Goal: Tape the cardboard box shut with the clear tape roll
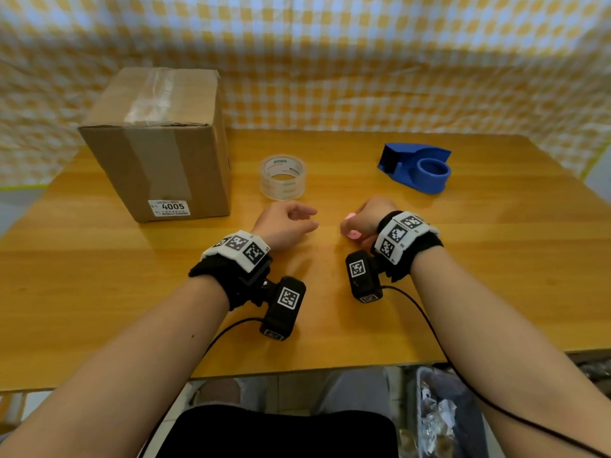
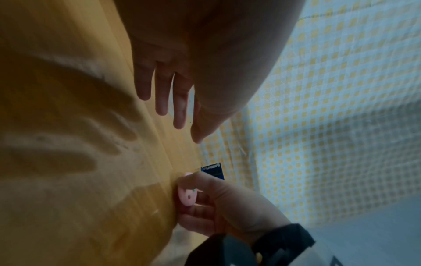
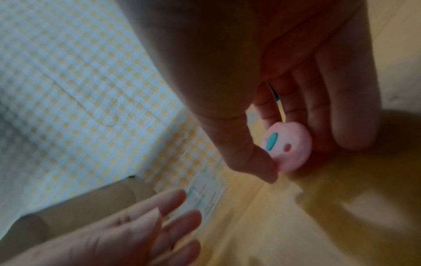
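A brown cardboard box with old tape along its top seam stands at the table's back left. The clear tape roll lies flat to its right, mid-table. My left hand rests just in front of the roll with straight relaxed fingers, holding nothing. My right hand is to its right, and its fingers and thumb hold a small round pink object with a teal mark. In the right wrist view the tape roll shows blurred behind the left hand's fingers.
A blue tape dispenser sits at the back right of the wooden table. A yellow-checked cloth hangs behind. Below the table's near edge are my lap and a bin of scraps.
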